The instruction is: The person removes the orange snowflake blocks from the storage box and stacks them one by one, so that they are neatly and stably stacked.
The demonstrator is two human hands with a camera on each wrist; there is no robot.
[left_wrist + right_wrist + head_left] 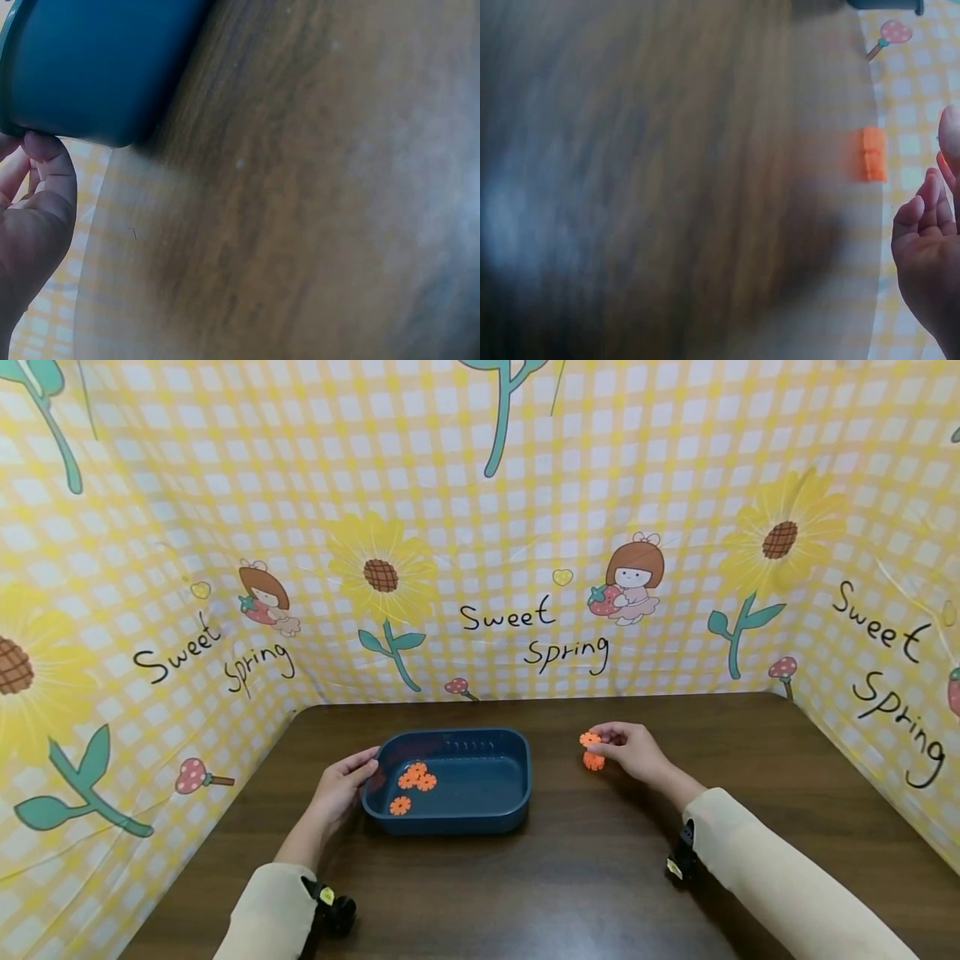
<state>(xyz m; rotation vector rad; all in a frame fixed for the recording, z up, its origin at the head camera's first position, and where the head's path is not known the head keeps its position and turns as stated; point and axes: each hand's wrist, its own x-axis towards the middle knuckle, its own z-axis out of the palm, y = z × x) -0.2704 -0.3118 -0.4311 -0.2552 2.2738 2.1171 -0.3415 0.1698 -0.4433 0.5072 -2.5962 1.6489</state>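
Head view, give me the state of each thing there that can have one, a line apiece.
Blue tray: upright, open-topped, partly filled
Orange pieces in the tray: lying flat, one apart from a cluster
Left hand: gripping the tray's left end
Right hand: pinching an orange piece
Orange item by that hand: on the table, not held
Patterned cloth: hanging, lightly creased

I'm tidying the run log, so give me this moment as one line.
left grip: holds blue tray by left end | right grip: pinches orange flower piece | inside tray: four more orange pieces
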